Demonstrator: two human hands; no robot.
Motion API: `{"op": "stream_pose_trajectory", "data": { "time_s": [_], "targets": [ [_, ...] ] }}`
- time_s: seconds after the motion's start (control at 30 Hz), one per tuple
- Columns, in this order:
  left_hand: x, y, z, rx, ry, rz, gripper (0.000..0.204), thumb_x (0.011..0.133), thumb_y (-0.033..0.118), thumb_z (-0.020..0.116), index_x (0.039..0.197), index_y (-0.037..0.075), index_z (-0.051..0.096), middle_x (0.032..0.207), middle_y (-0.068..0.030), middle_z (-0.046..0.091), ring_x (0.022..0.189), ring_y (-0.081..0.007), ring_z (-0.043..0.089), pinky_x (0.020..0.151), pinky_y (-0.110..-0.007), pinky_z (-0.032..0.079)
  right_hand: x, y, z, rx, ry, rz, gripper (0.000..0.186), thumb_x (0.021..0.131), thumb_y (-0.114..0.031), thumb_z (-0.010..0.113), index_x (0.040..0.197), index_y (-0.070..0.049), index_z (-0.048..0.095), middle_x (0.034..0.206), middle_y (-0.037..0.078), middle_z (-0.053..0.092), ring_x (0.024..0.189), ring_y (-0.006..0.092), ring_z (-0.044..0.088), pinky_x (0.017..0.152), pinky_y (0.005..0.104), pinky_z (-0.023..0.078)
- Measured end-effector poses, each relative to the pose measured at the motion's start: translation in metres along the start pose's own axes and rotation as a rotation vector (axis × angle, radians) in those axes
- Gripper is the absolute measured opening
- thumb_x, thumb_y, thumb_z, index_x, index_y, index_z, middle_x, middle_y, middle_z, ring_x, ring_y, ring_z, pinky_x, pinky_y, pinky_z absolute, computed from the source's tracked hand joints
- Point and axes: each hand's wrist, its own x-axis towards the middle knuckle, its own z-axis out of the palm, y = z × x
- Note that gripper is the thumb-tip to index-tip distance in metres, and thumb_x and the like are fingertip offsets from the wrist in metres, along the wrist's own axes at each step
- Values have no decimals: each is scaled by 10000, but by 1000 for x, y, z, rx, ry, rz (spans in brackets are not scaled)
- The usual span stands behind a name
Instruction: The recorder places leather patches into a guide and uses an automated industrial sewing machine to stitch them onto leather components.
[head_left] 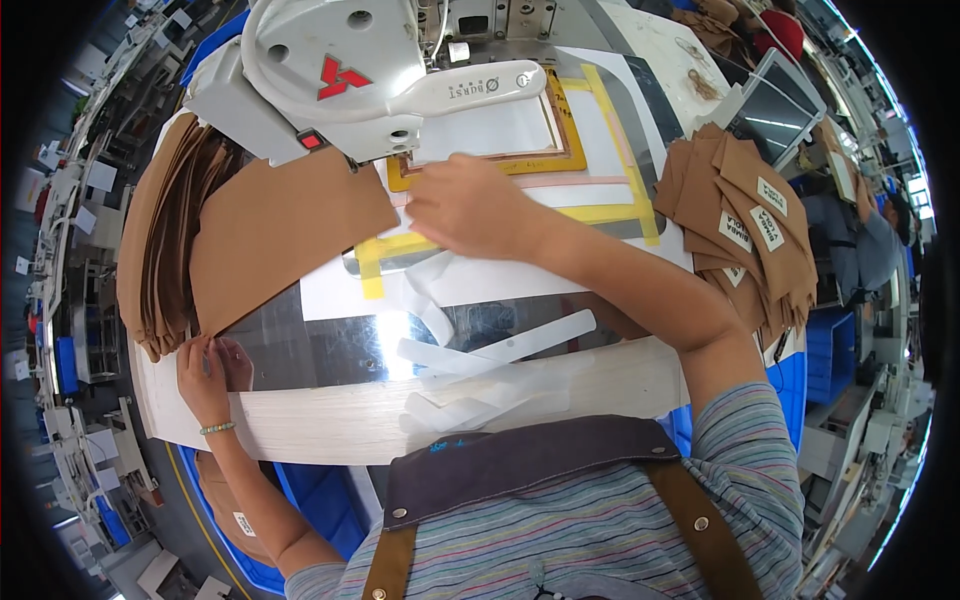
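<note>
A flat brown fabric piece (pixel 290 215) stretches from the left stack toward the sewing machine head (pixel 330 70). At its lower left corner my left hand (pixel 208 375) pinches the fabric edge between thumb and fingers. My right hand (pixel 475 212) has its fingers curled together just beside the piece's right corner, over the front edge of a yellow clamp frame (pixel 540 162). What its fingertips hold, if anything, is hidden. Yellow tape strips (pixel 600 212) and a pink strip mark the white sheet (pixel 340 296) under the hand.
At the left stands a thick stack of brown fabric pieces (pixel 160 240). Brown pieces with white labels (pixel 745 220) lie piled at the right. Loose white strips (pixel 500 345) cross near the front table edge. Blue bins (pixel 315 510) sit below. A screen (pixel 780 105) stands at the back right.
</note>
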Motion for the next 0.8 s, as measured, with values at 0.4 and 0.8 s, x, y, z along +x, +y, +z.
{"op": "stream_pose_trajectory", "data": {
  "time_s": [0.4, 0.8],
  "targets": [
    [14, -10, 15, 45, -23, 51, 143, 962, 9, 663, 1096, 21, 713, 1026, -131, 676, 952, -353, 679, 826, -443, 555, 18, -18, 29, -205, 130, -192, 83, 788, -154, 728, 741, -150, 659, 798, -23, 567, 876, 162, 591, 735, 312, 448],
    [97, 96, 51, -139, 35, 321, 170, 881, -20, 703, 1044, 26, 724, 947, -111, 637, 909, -317, 668, 781, -424, 554, -76, 20, -65, -298, -44, -63, 79, 776, -90, 696, 848, -80, 666, 902, 20, 613, 901, 183, 614, 768, 321, 491]
  ]
}}
